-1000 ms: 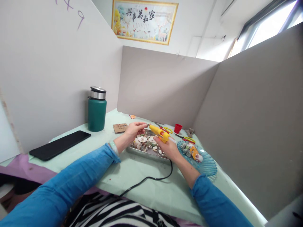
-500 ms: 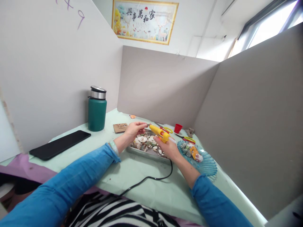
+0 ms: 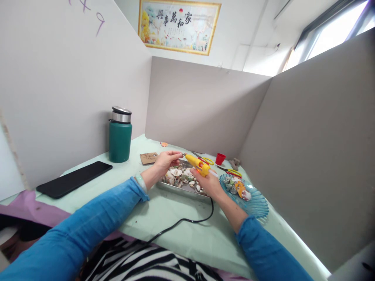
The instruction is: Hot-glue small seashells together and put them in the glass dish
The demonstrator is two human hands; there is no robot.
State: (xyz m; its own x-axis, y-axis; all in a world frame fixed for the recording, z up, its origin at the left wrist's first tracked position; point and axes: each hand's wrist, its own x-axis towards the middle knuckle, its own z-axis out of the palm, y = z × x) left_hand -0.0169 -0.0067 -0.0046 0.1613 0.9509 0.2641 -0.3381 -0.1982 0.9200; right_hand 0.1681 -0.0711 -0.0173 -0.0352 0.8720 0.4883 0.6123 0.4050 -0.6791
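Note:
My right hand (image 3: 207, 182) is closed around a yellow hot glue gun (image 3: 197, 164), with a clear glue stick poking out of its back end. The gun's nozzle points left, at the fingertips of my left hand (image 3: 167, 160). Those fingers are pinched together on something small and dark that I cannot make out. Below both hands lies a metal tray (image 3: 181, 191) holding many seashells (image 3: 176, 172). A black cord (image 3: 181, 221) runs from the gun across the cloth toward my lap.
To the right, a blue glass plate (image 3: 259, 207) bears shells and an orange piece. Behind are scissors (image 3: 231, 171), another pair (image 3: 206, 160) and a red cup (image 3: 220, 158). A brown card (image 3: 148, 158), green flask (image 3: 120, 136) and black phone (image 3: 74, 179) lie or stand left. Grey panels (image 3: 205, 101) enclose the table.

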